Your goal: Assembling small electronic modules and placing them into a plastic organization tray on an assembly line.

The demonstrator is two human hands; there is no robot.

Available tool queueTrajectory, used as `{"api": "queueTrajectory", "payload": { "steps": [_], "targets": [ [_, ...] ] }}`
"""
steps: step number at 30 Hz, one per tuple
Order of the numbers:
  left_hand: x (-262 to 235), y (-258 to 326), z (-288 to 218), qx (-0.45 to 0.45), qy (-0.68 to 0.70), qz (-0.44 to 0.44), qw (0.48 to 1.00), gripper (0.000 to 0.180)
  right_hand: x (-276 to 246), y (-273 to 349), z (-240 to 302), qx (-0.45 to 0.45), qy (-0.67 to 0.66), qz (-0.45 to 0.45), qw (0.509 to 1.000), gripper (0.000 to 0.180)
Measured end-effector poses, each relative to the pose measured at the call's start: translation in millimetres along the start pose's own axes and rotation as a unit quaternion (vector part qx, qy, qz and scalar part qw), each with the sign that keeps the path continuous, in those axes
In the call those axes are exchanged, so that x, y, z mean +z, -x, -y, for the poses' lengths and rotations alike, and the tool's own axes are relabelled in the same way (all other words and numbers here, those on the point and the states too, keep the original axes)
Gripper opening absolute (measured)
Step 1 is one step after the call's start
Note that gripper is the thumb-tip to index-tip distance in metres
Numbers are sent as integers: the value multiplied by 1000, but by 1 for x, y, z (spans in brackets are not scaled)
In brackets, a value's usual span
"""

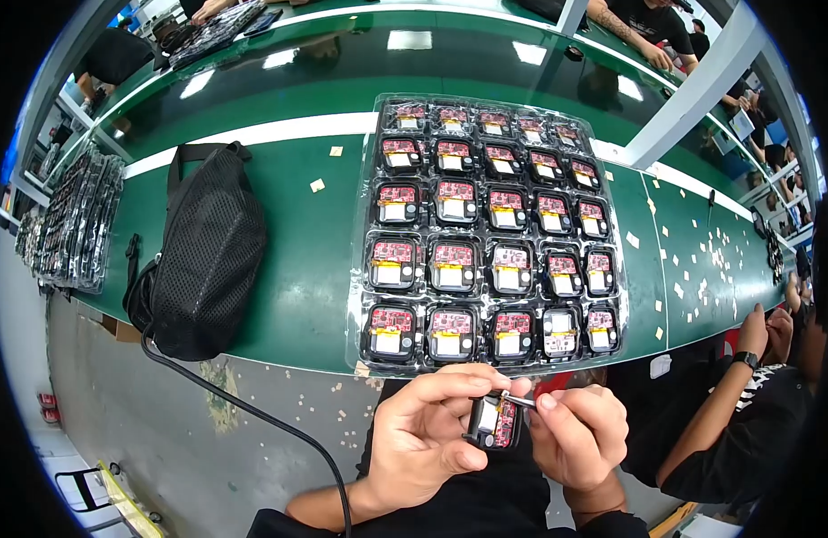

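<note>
My left hand (pixel 418 444) grips a small black watch-like case (pixel 505 434) by its edges, in front of the bench. Inside the case show a red circuit board, a white block and some yellow tape. My right hand (pixel 583 432) pinches slim metal tweezers (pixel 523 402), whose tip reaches the case's upper edge near my left fingertips. What the tip touches is too small to tell. Just beyond both hands lies a clear plastic tray (pixel 355 309), holding rows of similar black cases with red boards and white blocks.
A black mesh bag (pixel 212 255) lies left of the tray, with a black cable (pixel 252 408) running toward me. Stacked trays (pixel 78 220) stand at far left. Small pale paper bits (pixel 719 255) dot the green bench (pixel 297 296). A co-worker's arm (pixel 714 421) is at right.
</note>
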State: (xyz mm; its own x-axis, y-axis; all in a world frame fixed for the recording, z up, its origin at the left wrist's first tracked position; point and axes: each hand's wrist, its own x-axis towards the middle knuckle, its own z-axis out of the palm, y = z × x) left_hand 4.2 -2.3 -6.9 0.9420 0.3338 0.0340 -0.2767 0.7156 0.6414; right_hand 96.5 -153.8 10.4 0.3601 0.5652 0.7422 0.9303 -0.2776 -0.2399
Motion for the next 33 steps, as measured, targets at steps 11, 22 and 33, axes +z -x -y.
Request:
{"api": "queueTrajectory", "payload": {
  "steps": [11, 22, 33],
  "targets": [
    [-14, -2, 4, 33, 38, 91, 995, 53, -5, -7, -1, 91, -93, 27, 991, 27],
    [-2, 1, 2, 27, -56, 7, 998, 55, -2, -5, 2, 110, -79, 26, 991, 21],
    [-7, -2, 2, 66, -31, 91, 993, 52, -7, -8, 0, 104, -80, 29, 991, 21]
  ]
}}
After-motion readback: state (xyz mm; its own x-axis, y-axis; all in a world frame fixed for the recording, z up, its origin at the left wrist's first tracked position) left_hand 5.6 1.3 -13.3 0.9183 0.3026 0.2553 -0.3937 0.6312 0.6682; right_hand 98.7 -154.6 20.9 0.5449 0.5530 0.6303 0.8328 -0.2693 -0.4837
